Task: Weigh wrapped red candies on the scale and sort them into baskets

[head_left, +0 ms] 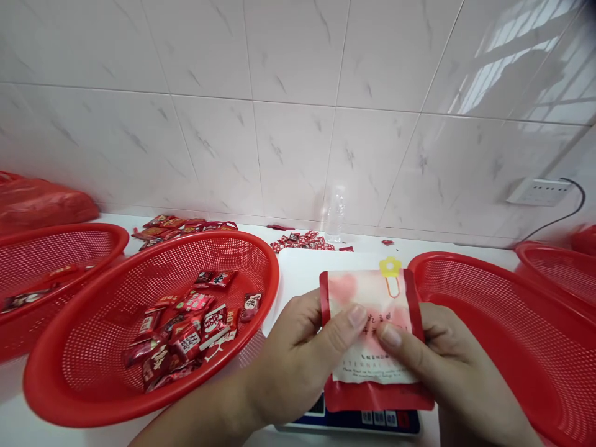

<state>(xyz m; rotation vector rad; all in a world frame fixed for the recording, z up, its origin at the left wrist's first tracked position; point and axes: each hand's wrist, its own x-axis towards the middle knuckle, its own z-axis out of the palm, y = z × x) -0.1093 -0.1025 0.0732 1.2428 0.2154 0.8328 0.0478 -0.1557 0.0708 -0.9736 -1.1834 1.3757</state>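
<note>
Both of my hands hold a red and white printed pouch (372, 372) upright in front of me. My left hand (298, 354) grips its left side, and my right hand (442, 360) grips the right side. Both thumbs press on the printed front, while the other fingers are behind it. A yellow flower paper clip (390, 267) sits on the top edge of the pouch. Beneath the pouch is a digital scale (344, 427), its keypad partly covered. Left of my hands, a red plastic basket (60, 347) holds several small wrapped snacks (186, 338).
Another red basket (465, 264) stands at the right, with one more (549, 251) behind it. A further basket (107, 231) is at the far left, by a red bag (41, 202). Small red packets (307, 241) and a clear plastic container (335, 214) lie near the tiled wall.
</note>
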